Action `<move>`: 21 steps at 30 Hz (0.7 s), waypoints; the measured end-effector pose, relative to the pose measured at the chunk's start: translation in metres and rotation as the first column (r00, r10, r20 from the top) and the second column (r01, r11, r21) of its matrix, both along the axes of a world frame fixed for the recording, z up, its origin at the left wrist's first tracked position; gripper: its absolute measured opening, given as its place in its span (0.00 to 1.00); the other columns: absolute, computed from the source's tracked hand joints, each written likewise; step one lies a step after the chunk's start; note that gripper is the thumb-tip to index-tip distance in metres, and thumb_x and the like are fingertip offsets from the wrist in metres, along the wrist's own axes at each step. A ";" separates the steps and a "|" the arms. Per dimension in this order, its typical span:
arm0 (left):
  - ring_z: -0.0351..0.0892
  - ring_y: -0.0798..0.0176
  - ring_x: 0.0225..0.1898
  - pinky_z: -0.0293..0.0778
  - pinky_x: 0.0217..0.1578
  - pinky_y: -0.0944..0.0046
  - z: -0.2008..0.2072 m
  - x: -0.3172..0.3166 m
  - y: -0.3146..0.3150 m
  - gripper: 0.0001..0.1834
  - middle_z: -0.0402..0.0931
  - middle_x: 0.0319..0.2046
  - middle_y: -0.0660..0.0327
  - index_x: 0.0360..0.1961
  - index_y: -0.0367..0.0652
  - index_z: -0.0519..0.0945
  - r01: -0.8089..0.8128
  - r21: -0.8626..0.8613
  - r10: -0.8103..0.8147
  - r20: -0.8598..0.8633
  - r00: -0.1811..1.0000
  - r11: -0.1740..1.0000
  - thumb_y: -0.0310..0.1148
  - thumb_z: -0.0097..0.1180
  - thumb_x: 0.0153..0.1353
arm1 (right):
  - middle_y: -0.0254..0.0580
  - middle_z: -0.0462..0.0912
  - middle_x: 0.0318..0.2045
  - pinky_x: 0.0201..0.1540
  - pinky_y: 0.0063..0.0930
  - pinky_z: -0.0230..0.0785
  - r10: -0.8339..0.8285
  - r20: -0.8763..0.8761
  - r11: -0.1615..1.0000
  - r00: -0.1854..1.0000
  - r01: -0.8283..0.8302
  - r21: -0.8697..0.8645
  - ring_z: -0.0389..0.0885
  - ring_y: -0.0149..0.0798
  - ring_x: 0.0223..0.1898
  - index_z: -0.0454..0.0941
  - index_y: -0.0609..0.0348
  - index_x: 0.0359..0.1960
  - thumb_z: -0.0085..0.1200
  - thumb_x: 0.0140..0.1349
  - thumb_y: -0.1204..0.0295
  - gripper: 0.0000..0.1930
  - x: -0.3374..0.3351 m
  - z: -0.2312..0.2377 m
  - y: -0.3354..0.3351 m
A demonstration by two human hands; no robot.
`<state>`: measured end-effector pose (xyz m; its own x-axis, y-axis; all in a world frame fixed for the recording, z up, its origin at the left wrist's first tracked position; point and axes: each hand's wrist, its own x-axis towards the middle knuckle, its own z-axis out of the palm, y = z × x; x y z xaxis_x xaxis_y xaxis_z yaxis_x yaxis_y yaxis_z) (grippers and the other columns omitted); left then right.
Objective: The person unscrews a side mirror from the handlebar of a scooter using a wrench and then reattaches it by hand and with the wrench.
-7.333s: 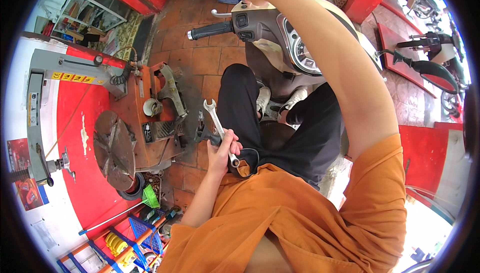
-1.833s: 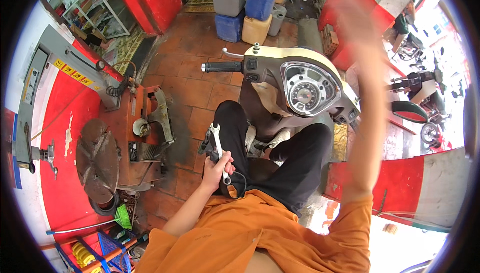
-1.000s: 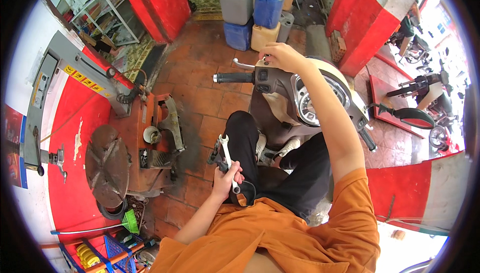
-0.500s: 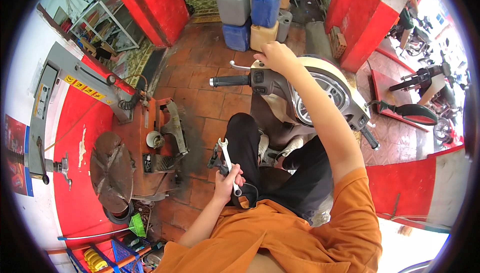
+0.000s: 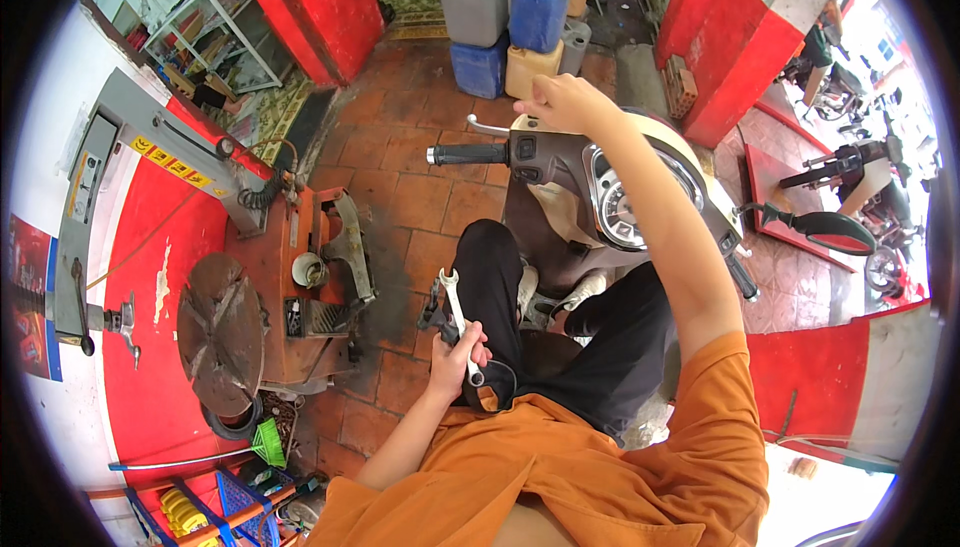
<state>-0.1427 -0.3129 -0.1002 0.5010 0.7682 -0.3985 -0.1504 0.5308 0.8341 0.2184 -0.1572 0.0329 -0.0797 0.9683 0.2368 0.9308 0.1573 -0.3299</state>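
left hand (image 5: 456, 358) clasps one wrench (image 5: 457, 311); right hand (image 5: 571, 105) curls over one scooter (image 5: 561, 161), its grip unclear.

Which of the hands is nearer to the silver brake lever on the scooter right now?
Right: the right hand is over the handlebar housing, just right of the silver brake lever; the left hand is much farther off, in front of the orange shirt, gripping a wrench.

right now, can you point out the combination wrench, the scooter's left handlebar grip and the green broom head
Combination wrench (image 5: 457, 311): in the head view, on the shaft
Left handlebar grip (image 5: 470, 155): in the head view, on its black sleeve
Green broom head (image 5: 268, 441): in the head view, on its bristles
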 end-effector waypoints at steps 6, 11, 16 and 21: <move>0.70 0.69 0.16 0.74 0.27 0.64 -0.001 0.002 -0.001 0.12 0.68 0.14 0.65 0.28 0.38 0.74 0.002 -0.013 -0.002 0.004 1.000 1.000 0.33 0.55 0.67 | 0.53 0.85 0.34 0.42 0.45 0.77 -0.273 0.321 0.947 0.907 0.311 -0.075 0.84 0.56 0.38 0.84 0.59 0.30 0.50 0.64 0.49 0.24 -0.015 -0.012 0.009; 0.70 0.69 0.16 0.74 0.27 0.64 -0.001 0.002 0.001 0.12 0.68 0.14 0.65 0.28 0.38 0.74 0.000 -0.003 0.000 0.003 1.000 1.000 0.34 0.55 0.67 | 0.44 0.85 0.35 0.41 0.44 0.76 -0.011 0.398 0.992 0.917 0.059 -0.108 0.84 0.49 0.40 0.80 0.55 0.37 0.51 0.65 0.59 0.13 0.000 -0.003 0.004; 0.70 0.69 0.16 0.74 0.26 0.64 -0.004 0.003 0.001 0.12 0.68 0.14 0.66 0.28 0.38 0.74 -0.010 -0.010 0.010 0.015 1.000 1.000 0.34 0.55 0.67 | 0.43 0.84 0.34 0.40 0.45 0.75 0.099 0.254 0.995 0.962 -0.099 -0.013 0.83 0.49 0.39 0.77 0.54 0.38 0.52 0.64 0.60 0.12 0.009 -0.005 -0.002; 0.69 0.69 0.15 0.73 0.26 0.63 -0.004 0.003 0.000 0.12 0.67 0.13 0.66 0.28 0.40 0.74 -0.020 -0.006 0.020 -0.008 1.000 1.000 0.35 0.56 0.66 | 0.48 0.84 0.32 0.40 0.45 0.75 -0.144 0.159 0.988 0.977 0.135 0.070 0.84 0.52 0.37 0.79 0.57 0.36 0.54 0.62 0.55 0.16 -0.009 -0.002 -0.004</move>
